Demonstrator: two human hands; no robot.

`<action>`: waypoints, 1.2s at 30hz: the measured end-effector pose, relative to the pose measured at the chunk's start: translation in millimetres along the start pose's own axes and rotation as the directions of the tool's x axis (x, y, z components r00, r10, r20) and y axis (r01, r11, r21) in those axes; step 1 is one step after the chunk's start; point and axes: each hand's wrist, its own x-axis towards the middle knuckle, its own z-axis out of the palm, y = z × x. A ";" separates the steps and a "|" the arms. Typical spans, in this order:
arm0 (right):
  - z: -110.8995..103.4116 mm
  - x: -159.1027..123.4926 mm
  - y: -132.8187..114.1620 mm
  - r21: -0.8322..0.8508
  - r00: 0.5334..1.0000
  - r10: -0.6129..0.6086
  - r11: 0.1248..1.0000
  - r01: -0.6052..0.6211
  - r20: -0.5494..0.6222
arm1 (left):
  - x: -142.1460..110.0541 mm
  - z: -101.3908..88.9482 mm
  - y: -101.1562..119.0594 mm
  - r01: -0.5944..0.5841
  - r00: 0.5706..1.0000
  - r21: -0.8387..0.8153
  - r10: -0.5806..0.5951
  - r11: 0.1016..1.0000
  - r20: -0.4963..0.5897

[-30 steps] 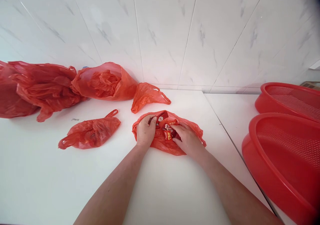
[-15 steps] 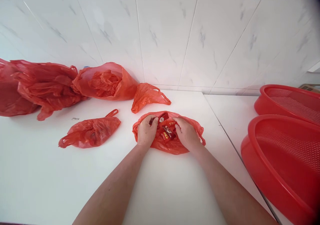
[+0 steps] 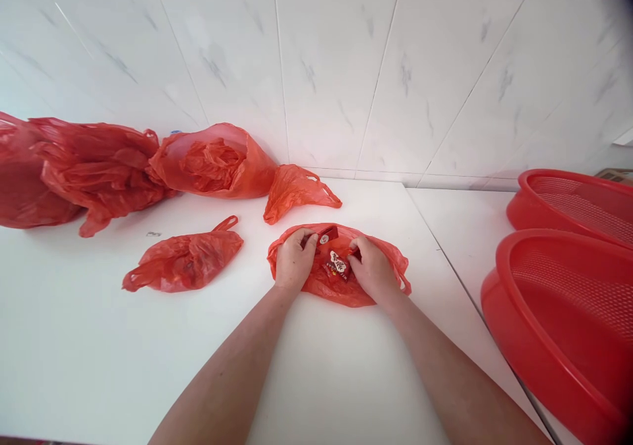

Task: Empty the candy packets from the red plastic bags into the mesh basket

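A thin red plastic bag [image 3: 341, 296] lies spread open on the white table, with small wrapped packets inside. My left hand [image 3: 295, 260] reaches into its left side, thumb and fingers pinched at the edge of a dark red packet [image 3: 327, 235] with a round white mark. From the right, my right hand [image 3: 374, 267] dips in with curled fingers pressed together. A bit of red shows at those fingertips, but its kind is hidden. Between both hands lies a dark red packet with a white printed label [image 3: 337, 264].
Left of the bag lies a smaller tied red bag [image 3: 185, 264]. Behind it, a crumpled bag [image 3: 299, 191], an open red bag [image 3: 254, 168] and bulky red bags [image 3: 106, 168] line the tiled wall. Two red plastic baskets [image 3: 514, 313] stand at the right, past a table seam.
The right fingers have curled in more tightly. The gold-lettered packets seen between the hands have shifted or become covered, and a white label now shows. The view has moved slightly.
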 end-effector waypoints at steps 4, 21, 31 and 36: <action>-7.3 -5.7 -6.8 0.124 0.995 0.004 0.992 0.008 -0.101 | -0.2 1.9 -3.7 0.011 0.999 0.011 -0.012 1.000 0.038; -9.8 -0.8 10.6 0.316 0.984 0.155 0.942 -0.118 -0.093 | 0.7 0.8 -0.5 -0.140 0.989 -0.234 0.127 0.962 -0.071; -7.7 -1.9 8.9 0.272 0.993 0.114 0.957 -0.103 -0.025 | -0.2 3.8 -5.8 -0.194 0.964 0.137 0.163 0.971 0.210; -10.8 -3.1 7.1 0.249 0.989 0.145 0.960 -0.131 -0.040 | 1.7 4.9 -8.3 -0.192 0.953 0.193 0.136 0.962 0.271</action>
